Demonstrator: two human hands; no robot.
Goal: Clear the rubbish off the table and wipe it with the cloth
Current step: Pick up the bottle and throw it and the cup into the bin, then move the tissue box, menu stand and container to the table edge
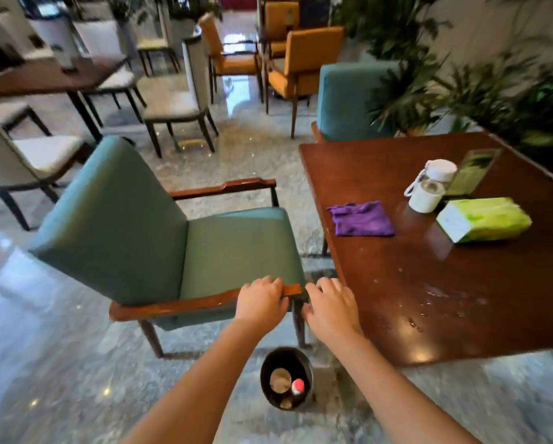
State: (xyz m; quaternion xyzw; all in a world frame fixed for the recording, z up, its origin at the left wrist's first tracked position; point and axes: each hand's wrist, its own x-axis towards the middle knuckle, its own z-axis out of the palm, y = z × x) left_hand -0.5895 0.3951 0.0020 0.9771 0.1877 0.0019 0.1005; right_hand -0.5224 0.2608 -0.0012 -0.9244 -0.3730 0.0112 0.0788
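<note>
Two hands are working at the lower centre of the frame, beside the green armchair (pixel 179 238), the largest thing near them. Its wooden armrest is being gripped at the end by the left hand (pixel 262 301), fingers curled over it. If the chair is being dragged, its leg is risking a knock against the small bin (pixel 287 378) standing on the floor just below, which is already holding rubbish and could tip.

At right, the brown table (pixel 461 299) is showing spilled droplets toward its near edge. Hovering just off its near left corner, the right hand (pixel 331 307) is keeping its fingers loosely spread, holding nothing.

Lying flat near the table's left edge, the purple cloth (pixel 361 218) is sitting well apart from both hands; wiping carelessly could be pushing water onto the tissue pack (pixel 485 219) or toppling the white bottle (pixel 430 187).
</note>
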